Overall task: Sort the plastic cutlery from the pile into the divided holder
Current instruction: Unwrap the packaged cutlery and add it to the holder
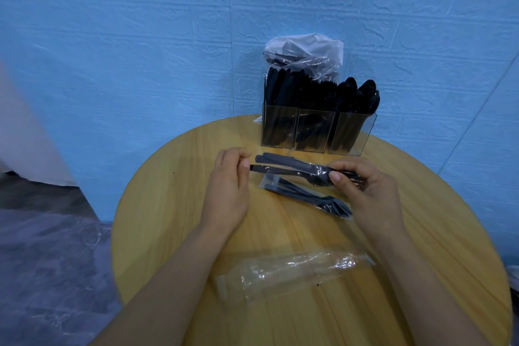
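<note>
Both hands (280, 177) pinch cutlery pkt (295, 168).

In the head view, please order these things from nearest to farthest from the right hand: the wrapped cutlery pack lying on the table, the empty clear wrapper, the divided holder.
From the right hand:
1. Wrapped cutlery pack, on the table just left of the hand, beneath the set it holds.
2. Divided holder, at the table's far edge, beyond the hand.
3. Empty clear wrapper, near the front, between the forearms.
</note>
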{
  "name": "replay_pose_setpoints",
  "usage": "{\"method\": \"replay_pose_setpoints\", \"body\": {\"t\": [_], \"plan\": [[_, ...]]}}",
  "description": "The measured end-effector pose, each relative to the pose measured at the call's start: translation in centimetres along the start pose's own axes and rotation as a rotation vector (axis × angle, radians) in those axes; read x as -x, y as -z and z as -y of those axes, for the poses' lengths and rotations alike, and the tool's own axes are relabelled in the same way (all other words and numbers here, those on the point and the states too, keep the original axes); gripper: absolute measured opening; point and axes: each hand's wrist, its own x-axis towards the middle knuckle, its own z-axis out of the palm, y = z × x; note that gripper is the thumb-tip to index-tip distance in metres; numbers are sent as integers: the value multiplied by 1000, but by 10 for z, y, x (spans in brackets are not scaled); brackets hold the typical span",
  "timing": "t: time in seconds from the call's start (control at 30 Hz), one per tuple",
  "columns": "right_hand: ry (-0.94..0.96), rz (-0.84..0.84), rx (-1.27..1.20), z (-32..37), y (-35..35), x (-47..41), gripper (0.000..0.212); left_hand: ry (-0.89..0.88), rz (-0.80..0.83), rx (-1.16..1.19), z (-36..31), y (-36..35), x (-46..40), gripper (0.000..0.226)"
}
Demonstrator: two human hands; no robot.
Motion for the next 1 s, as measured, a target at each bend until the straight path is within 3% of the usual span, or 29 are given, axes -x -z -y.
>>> {"method": "replay_pose_setpoints", "body": {"t": [0.2, 0.57, 0.67, 0.77, 0.9, 1.0], "plan": [[22, 36, 33, -1, -2, 0, 21, 144, 134, 91, -4, -4, 3, 22], [30, 5, 200, -2, -4, 1, 28, 353, 132, 551, -14, 0, 0, 15], [33, 19, 226, -3, -5, 1, 21, 382, 112, 607, -12, -2, 0, 13], [-49, -48, 229, -4, -4, 1, 19, 387, 71, 627, -12, -2, -1, 14], [-240, -205, -7, -6, -2, 0, 25, 379, 59, 636, -11, -3, 0, 16], [-258, -299, -47, -6, -2, -1, 15, 378, 72, 647, -14, -3, 1, 11]]}}
